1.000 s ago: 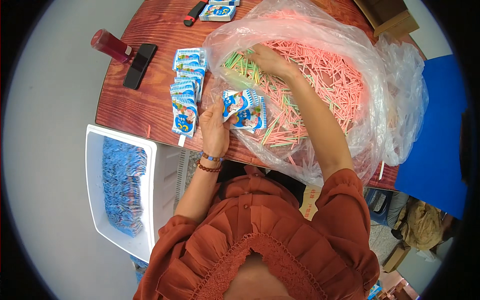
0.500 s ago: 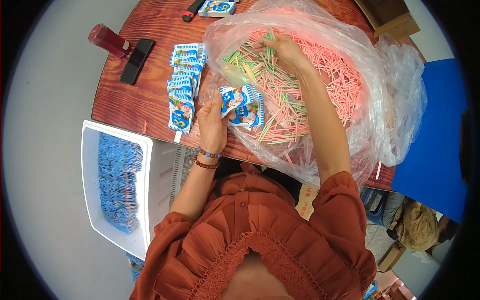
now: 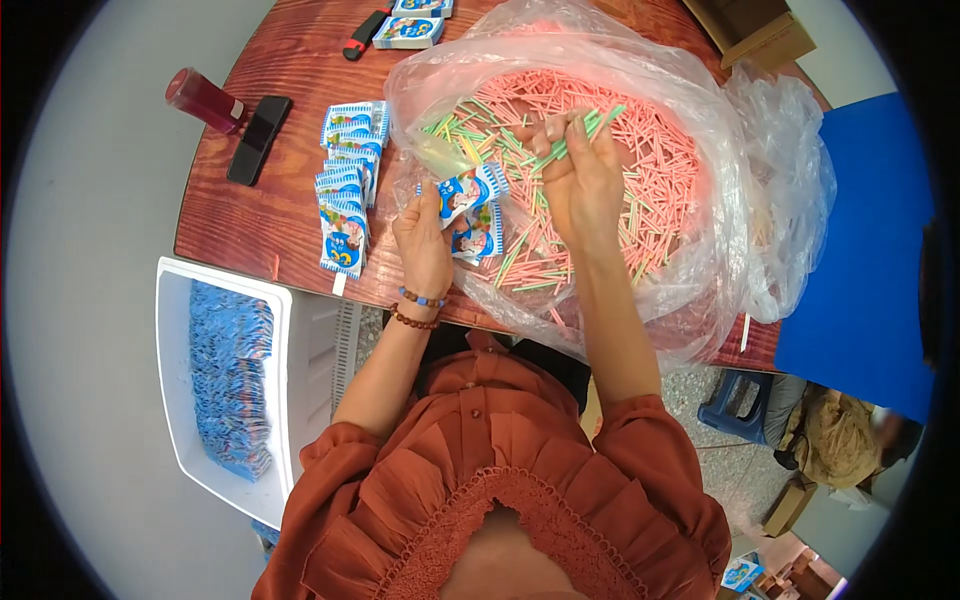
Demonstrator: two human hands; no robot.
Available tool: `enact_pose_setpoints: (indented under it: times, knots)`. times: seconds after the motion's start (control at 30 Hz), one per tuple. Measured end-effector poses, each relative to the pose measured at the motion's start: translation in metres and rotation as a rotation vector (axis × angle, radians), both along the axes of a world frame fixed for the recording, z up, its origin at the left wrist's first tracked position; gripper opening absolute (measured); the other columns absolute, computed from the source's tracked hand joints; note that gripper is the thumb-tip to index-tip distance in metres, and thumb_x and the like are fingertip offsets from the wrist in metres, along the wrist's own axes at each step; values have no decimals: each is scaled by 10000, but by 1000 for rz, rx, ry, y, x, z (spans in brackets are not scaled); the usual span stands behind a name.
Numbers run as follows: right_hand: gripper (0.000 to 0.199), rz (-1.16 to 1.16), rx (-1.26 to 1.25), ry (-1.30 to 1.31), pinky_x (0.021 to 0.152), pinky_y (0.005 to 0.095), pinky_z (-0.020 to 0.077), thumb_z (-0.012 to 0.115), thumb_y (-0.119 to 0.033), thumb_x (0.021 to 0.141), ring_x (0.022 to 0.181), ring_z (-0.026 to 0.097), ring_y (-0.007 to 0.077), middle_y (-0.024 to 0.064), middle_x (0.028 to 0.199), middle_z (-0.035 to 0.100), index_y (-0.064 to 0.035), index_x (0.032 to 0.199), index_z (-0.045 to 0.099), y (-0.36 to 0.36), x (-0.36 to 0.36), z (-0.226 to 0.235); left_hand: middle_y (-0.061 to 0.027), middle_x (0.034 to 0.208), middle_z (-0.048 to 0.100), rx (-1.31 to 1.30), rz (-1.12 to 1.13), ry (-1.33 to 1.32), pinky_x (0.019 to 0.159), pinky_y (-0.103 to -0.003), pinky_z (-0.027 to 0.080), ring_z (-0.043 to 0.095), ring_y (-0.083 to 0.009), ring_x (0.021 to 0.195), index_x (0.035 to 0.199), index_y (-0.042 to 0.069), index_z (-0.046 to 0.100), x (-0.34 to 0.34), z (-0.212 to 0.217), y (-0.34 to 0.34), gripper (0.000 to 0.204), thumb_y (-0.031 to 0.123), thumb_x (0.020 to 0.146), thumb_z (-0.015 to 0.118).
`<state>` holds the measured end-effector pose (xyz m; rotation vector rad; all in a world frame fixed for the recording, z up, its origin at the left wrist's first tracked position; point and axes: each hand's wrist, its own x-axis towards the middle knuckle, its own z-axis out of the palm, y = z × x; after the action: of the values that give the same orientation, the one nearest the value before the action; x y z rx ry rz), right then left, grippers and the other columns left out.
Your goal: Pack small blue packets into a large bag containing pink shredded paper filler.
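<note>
My left hand [image 3: 424, 242], with bead bracelets at its wrist, pinches a small blue-and-white packet [image 3: 466, 194] by its left end. A second blue-and-white packet [image 3: 478, 236] lies just below it, partly covered. My right hand [image 3: 588, 190] is closed round a few thin green sticks [image 3: 584, 136], above a large clear plastic bag [image 3: 690, 95]. Loose pink sticks [image 3: 672, 150] fill most of the open bag, with green and some yellow ones at its left side. Left of my left hand, overlapping packets [image 3: 344, 225] lie in a row on the table.
A white foam box [image 3: 284, 380] full of blue packets stands at the left below the wooden table [image 3: 215, 215]. On the table are a phone [image 3: 260, 140], a red bottle [image 3: 205, 100], a cutter knife [image 3: 367, 34] and small boxes [image 3: 408, 33]. A cardboard box [image 3: 765, 40] is at the far right.
My right hand has lifted out of the stick pile and come nearer, its palm turned up, with green sticks in it. My left hand still holds the packet. The whole view has shifted slightly.
</note>
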<state>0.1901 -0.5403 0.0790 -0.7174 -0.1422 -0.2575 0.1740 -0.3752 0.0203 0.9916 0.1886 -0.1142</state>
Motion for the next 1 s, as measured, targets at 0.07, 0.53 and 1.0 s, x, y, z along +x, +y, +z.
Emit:
enact_pose_setpoints:
  times: [0.07,0.53,1.0]
  knots:
    - [68,-147,-98,-84,966,454,449,422,-120,1006,805,562,188,51,859,524,-71,1002,469,9,-7,7,-28,785,625,-2,-13,-32,600,-260,449,529,-107,650,843,39,620,-2,3,-2,325,311,989,518]
    - [139,-343,-363,-32,992,408,381,385,-189,1025,918,606,215,119,923,621,-64,1031,444,51,-27,3,-53,861,681,-143,-3,-111,547,-258,510,625,-105,675,945,22,644,-8,1,-17,329,302,1003,481]
    - [373,-487,-796,45,1106,359,255,308,-201,989,1331,383,271,198,1388,462,25,1200,517,60,-29,3,-52,956,671,-196,26,-90,712,-292,517,621,-125,817,1034,20,625,-7,-7,-19,321,304,1004,479]
